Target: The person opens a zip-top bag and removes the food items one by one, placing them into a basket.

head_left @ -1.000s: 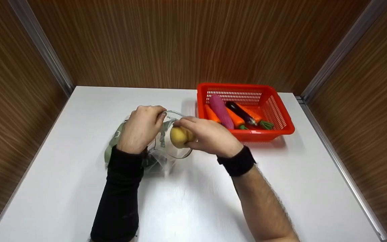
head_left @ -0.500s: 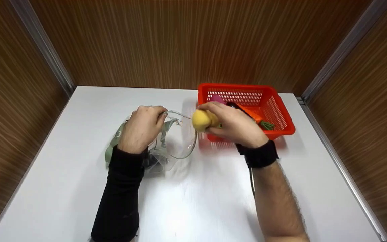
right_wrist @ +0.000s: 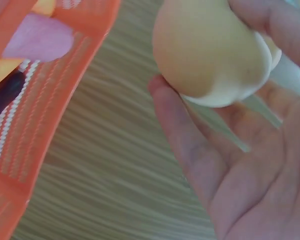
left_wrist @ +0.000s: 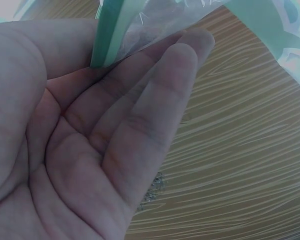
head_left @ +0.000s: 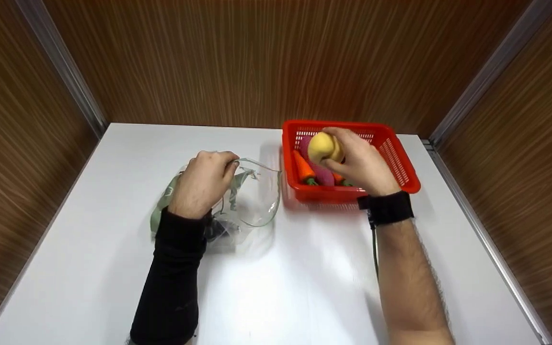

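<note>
My right hand [head_left: 342, 154] grips a yellow potato [head_left: 319, 146] and holds it over the red basket [head_left: 403, 165], above the vegetables inside. In the right wrist view the potato [right_wrist: 210, 50] sits between my thumb and fingers, with the basket's mesh wall [right_wrist: 45, 105] at the left. My left hand [head_left: 228, 165] pinches the upper rim of a clear plastic bag [head_left: 257, 201] with green print and holds its mouth open toward the basket. In the left wrist view the bag's edge [left_wrist: 140, 22] lies between my thumb and fingers.
An orange carrot [head_left: 303, 167] and a pink root vegetable [head_left: 323, 175] lie in the basket; my hand hides the rest. The white table [head_left: 304, 273] is enclosed by wood-grain walls at the back and on both sides.
My right hand has carried the potato from the bag's mouth rightward and away, to above the basket. The left hand and the bag have stayed in place.
</note>
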